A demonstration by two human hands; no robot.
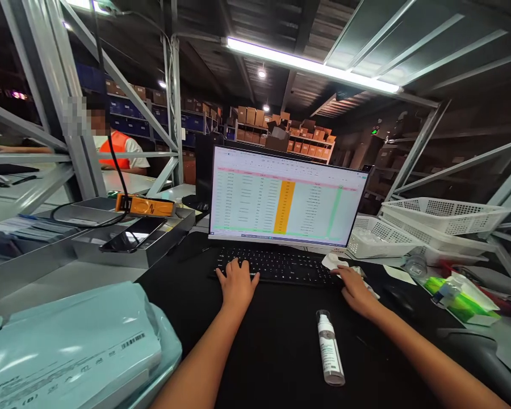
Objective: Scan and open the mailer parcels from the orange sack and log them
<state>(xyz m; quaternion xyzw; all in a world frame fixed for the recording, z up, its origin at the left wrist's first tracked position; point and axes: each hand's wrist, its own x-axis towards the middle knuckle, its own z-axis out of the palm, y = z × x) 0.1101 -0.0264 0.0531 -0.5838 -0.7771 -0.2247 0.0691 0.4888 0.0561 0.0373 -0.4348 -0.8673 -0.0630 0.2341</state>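
Note:
My left hand (237, 281) lies on the left part of a black keyboard (281, 265), its fingers spread over the keys. At the keyboard's right end, my right hand (356, 289) has its fingers bent around a crumpled white tissue (335, 262); part of the tissue is hidden under the hand. Between my forearms, a clear spray bottle (331, 352) with a white label and cap lies on the black desk mat (276, 341). Behind the keyboard stands a lit monitor (281, 196) showing a spreadsheet with orange and green columns.
Pale blue plastic packages (76, 341) sit at the left front. Behind them, a phone (134, 234) rests on a grey tray (128, 258). To the right are a mouse (399, 299), a green tissue pack (464, 304), a barcode scanner (472, 341) and white baskets (447, 216). A person in an orange vest (118, 149) sits beyond.

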